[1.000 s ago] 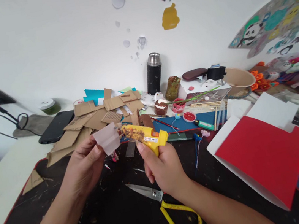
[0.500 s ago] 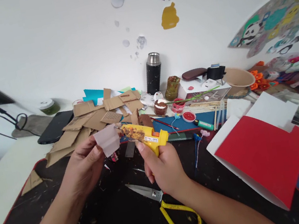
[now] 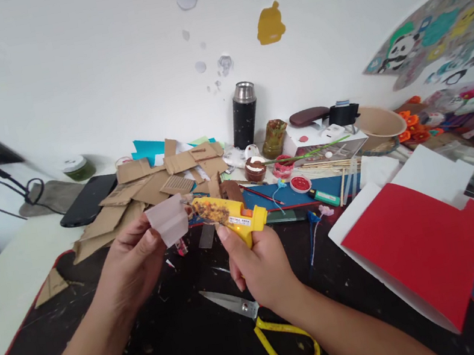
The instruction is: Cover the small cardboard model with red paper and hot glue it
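Between the thumb and fingers of my left hand (image 3: pixel 134 257) is a small folded piece of whitish paper (image 3: pixel 168 221). My right hand (image 3: pixel 262 268) is wrapped round the handle of a yellow hot glue gun (image 3: pixel 219 210), whose barrel is stained dark. The gun's nozzle points left and meets the paper's right edge; whether it touches cannot be made out. Below my right hand, scissors (image 3: pixel 263 326) with yellow handles lie on the black mat (image 3: pixel 165 343), partly hidden by my wrist.
Cardboard pieces (image 3: pixel 134 195) pile up behind my left hand. A black thermos (image 3: pixel 244 116) stands by the wall, near small paint jars (image 3: pixel 255 169). At right lies folded red card (image 3: pixel 419 249). A phone (image 3: pixel 88 202) rests at left.
The paper in my left hand has tilted slightly beside the nozzle. Both hands keep their hold and nearly the same place; the view has shifted a little.
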{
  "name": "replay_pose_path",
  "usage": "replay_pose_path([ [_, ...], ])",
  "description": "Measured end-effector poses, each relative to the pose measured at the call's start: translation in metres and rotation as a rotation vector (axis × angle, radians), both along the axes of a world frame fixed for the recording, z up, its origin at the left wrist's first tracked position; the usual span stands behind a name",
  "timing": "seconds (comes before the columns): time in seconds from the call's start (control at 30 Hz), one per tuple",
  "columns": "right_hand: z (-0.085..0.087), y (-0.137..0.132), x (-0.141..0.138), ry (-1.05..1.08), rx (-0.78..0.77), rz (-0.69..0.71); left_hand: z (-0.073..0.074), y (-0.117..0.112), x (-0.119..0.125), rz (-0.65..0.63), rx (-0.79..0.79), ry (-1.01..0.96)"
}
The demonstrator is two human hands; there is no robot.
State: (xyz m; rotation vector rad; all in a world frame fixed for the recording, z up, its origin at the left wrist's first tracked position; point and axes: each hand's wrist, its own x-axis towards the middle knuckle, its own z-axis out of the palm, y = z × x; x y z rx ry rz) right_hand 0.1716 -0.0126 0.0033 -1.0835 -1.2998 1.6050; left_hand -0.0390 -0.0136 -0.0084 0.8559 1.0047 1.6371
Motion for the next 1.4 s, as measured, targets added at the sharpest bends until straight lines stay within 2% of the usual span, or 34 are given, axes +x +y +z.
replay_pose_path([
  [0.23, -0.0051, -0.0019, -0.0014, -0.02, 0.026, -0.011, -0.0024, -0.0001, -0.0003, 0.023, 0.011, -0.025],
  [0.67, -0.0023, -0.0012, -0.0006, -0.047, 0.03, 0.005, 0.0013, 0.0012, 0.0019, 0.052, 0.02, -0.065],
  [1.4, -0.0036, -0.0019, -0.0009, -0.078, 0.025, 0.023, 0.0055, 0.0016, 0.0008, 0.075, 0.032, -0.021],
])
